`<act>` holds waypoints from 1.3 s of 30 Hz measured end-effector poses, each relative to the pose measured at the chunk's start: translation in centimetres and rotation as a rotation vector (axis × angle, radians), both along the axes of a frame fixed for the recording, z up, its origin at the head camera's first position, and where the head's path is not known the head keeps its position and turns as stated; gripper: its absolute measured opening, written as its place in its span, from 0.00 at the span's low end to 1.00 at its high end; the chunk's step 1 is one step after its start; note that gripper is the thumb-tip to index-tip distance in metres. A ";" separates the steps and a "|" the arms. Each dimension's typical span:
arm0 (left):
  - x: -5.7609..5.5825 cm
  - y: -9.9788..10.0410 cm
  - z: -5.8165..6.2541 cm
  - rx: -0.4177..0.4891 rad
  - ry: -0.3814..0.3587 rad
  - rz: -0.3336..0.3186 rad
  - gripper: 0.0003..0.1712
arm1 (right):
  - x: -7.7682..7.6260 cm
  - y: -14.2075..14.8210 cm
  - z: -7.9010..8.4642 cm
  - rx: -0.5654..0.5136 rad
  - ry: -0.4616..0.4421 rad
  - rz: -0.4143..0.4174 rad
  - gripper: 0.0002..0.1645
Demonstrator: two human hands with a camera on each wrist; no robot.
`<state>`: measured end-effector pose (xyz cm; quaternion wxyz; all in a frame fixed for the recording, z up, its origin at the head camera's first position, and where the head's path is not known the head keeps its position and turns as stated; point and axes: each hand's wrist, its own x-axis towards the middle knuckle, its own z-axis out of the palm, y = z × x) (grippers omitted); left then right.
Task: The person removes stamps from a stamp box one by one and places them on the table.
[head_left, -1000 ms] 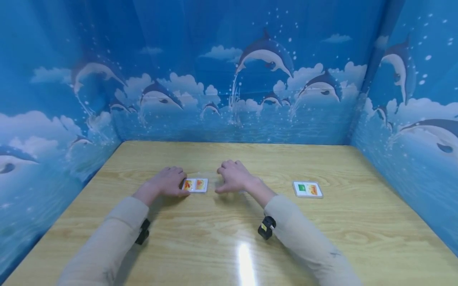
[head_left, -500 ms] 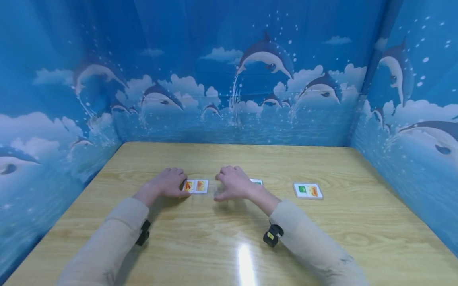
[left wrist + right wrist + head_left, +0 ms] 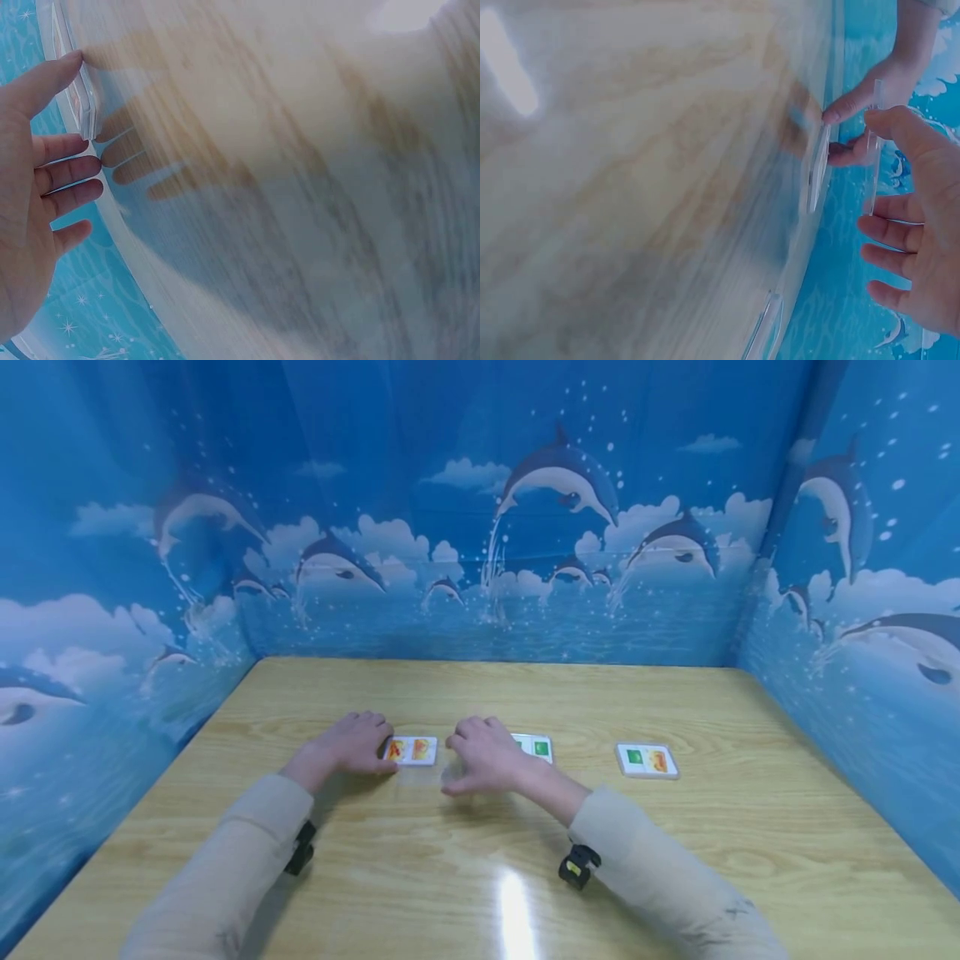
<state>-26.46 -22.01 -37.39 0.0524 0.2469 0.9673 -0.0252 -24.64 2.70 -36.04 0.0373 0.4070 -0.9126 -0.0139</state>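
My left hand (image 3: 352, 743) holds a flat white-edged case (image 3: 410, 751) by its two long edges, thumb on the near side. Two orange picture tiles show on the case, which lies on the table (image 3: 420, 860). Just right of it, my right hand (image 3: 487, 757) pinches a thin clear plastic plate (image 3: 874, 157) between thumb and fingers. In the right wrist view this plate is raised above the case. A second white case (image 3: 534, 747) with green tiles lies behind the right hand, which partly covers it.
Farther right lies a third white case (image 3: 647, 761) with one green and one orange tile. Blue dolphin-print curtains (image 3: 480, 510) enclose the table at the back and on both sides. A bright light reflection crosses the front of the table.
My right hand has moved a little toward me with the clear plate, uncovering more of the green-tiled case behind it. The left hand and its case stay in place.
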 end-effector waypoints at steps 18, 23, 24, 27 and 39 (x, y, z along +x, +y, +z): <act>-0.1 -0.2 -0.1 0.007 0.013 -0.018 0.35 | 1.7 -1.4 -1.7 0.117 0.008 0.071 0.44; -0.2 -0.2 -0.3 0.008 0.020 -0.016 0.35 | 2.0 -1.6 -1.8 0.131 0.015 0.088 0.43; -0.3 -0.2 -0.4 0.006 0.022 -0.018 0.35 | 2.1 -1.7 -1.8 0.135 0.014 0.089 0.43; -0.3 -0.2 -0.5 0.004 0.016 -0.015 0.36 | 2.3 -1.7 -1.9 0.153 0.016 0.093 0.42; -0.2 -0.2 -0.3 0.002 0.008 -0.021 0.36 | 2.5 -2.0 -2.1 0.171 0.033 0.106 0.43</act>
